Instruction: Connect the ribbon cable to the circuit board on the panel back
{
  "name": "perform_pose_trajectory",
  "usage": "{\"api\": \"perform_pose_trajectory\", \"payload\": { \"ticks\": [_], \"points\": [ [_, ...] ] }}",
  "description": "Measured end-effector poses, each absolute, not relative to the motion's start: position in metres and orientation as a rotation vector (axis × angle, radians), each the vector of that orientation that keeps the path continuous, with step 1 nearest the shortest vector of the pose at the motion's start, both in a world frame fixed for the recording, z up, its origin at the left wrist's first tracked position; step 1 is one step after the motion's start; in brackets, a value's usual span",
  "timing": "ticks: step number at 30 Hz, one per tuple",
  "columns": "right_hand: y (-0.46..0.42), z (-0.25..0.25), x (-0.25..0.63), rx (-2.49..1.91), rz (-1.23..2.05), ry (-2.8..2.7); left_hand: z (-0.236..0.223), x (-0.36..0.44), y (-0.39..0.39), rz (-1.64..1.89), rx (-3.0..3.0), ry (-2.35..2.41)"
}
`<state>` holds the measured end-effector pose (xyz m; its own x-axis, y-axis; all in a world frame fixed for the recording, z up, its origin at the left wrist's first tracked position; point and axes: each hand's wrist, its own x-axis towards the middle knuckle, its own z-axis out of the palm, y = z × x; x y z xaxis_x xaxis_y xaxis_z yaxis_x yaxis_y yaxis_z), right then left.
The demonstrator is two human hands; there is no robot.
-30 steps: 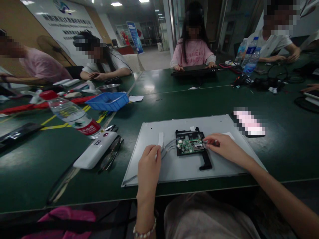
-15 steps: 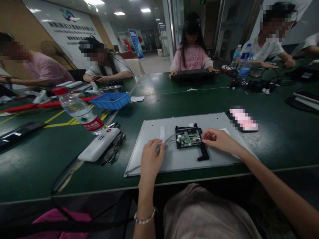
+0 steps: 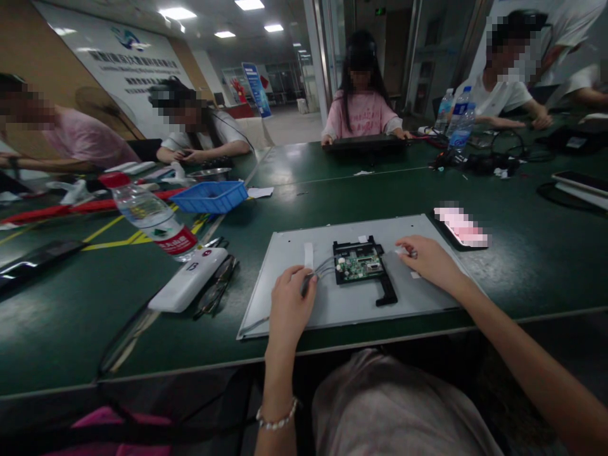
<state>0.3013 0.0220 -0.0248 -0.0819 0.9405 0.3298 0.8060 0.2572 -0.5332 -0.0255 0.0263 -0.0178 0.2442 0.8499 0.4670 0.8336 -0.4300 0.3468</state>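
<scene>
A flat light-grey panel point(image 3: 266, 266) lies on the table in front of me. On it rests a black plastic bracket point(image 3: 387, 291) holding a green circuit board point(image 3: 358, 267). Grey cables point(image 3: 325, 265) run from the board's left side to my left hand point(image 3: 291, 297), whose fingers are closed round them. To the right of the bracket and apart from it, my right hand point(image 3: 430, 261) hovers over the panel with its fingertips pinched. What they hold is too small to make out. A white strip point(image 3: 308, 254) is stuck on the panel near the cables.
At left stand a tilted water bottle point(image 3: 156, 218), a white power bank point(image 3: 187, 282), folded glasses point(image 3: 216, 288) and a blue tray point(image 3: 211, 197). A phone point(image 3: 460, 227) lies beyond the panel's right corner. Several people sit around the green table point(image 3: 332, 190), with bottles point(image 3: 460, 123) at far right.
My right hand has moved right, off the bracket's edge, with its fingertips still together. My left hand stays on the cables, barely shifted. The view has tilted slightly.
</scene>
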Motion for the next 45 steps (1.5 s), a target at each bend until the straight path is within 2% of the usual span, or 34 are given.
{"api": "perform_pose_trajectory", "payload": {
  "ticks": [11,17,23,32,38,45],
  "points": [
    [0.031,-0.017,0.308,-1.548,0.201,-2.033,-0.017,-0.026,0.023,0.982,2.456,1.682],
    [0.07,0.006,0.279,-1.343,0.099,-2.321,-0.012,-0.026,0.022,1.079,2.386,1.695],
    [0.098,0.005,0.249,-1.327,0.035,-2.5,-0.014,-0.025,0.021,1.001,2.424,1.629],
    [0.095,0.016,0.264,-1.298,0.078,-2.373,-0.016,-0.026,0.023,0.96,2.43,1.613],
    [0.081,0.012,0.297,-1.427,-0.222,-2.437,-0.014,-0.026,0.021,0.933,2.442,1.608],
    [0.076,-0.019,0.328,-1.378,0.128,-2.379,-0.016,-0.025,0.025,0.944,2.461,1.61]
  ]
}}
